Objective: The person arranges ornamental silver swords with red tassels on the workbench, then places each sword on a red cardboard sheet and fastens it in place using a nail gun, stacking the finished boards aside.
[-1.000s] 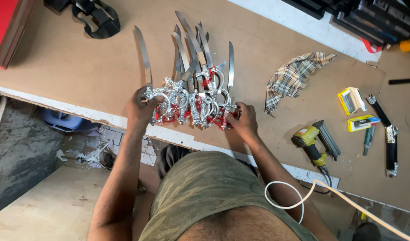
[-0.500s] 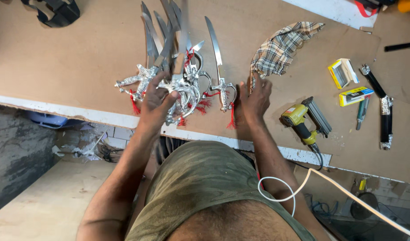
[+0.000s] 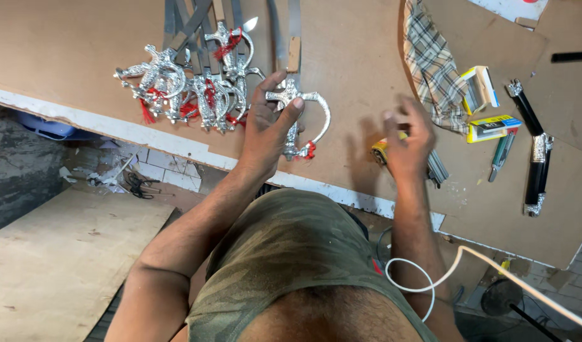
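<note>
Left hand (image 3: 265, 130) on sword hilt (image 3: 298, 117)

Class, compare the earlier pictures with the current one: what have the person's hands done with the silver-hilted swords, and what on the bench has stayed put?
The left hand has drawn one sword away from the bundle of swords and now grips its silver hilt, to the right of the bundle. The right hand has left the swords and reaches over the yellow power tool. The checked cloth, the boxes and the black sheath lie as before.
</note>
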A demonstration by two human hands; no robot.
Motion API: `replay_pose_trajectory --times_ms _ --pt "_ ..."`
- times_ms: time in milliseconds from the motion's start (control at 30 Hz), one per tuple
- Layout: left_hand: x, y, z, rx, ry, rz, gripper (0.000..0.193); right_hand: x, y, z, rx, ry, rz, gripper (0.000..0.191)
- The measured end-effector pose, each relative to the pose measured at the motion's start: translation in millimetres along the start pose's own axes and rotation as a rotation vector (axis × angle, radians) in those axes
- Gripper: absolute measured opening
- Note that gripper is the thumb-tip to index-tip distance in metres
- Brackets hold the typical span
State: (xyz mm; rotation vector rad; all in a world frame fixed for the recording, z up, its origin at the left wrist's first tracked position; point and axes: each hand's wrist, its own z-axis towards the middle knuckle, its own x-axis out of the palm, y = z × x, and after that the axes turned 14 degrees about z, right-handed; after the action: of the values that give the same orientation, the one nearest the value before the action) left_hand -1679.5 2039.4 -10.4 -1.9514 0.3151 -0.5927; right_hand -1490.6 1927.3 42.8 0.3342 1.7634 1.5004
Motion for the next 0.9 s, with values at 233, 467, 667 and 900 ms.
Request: replay_pose_trajectory --times_ms 233,467,667,900 --pt "63.9 9.8 -15.4 0.227 0.090 0.059 0.067 -16.0 -32.0 -71.6 0.329 0.448 0.862 0.030" --pt "91.9 7.1 -36.1 0.000 0.147 -0.078 0.068 -56.0 -46.7 -87.6 0.064 0.431 0.656 0.017" --pt "114.2 14.1 -47.9 0.142 0.083 0.043 0.058 -64.6 -32.0 -91.1 0.028 0.332 0.262 0.011" --pt "106.6 24.6 -32.8 0.278 0.021 0.095 0.061 -79.5 -10.9 -78.9 0.123 0.452 0.429 0.020"
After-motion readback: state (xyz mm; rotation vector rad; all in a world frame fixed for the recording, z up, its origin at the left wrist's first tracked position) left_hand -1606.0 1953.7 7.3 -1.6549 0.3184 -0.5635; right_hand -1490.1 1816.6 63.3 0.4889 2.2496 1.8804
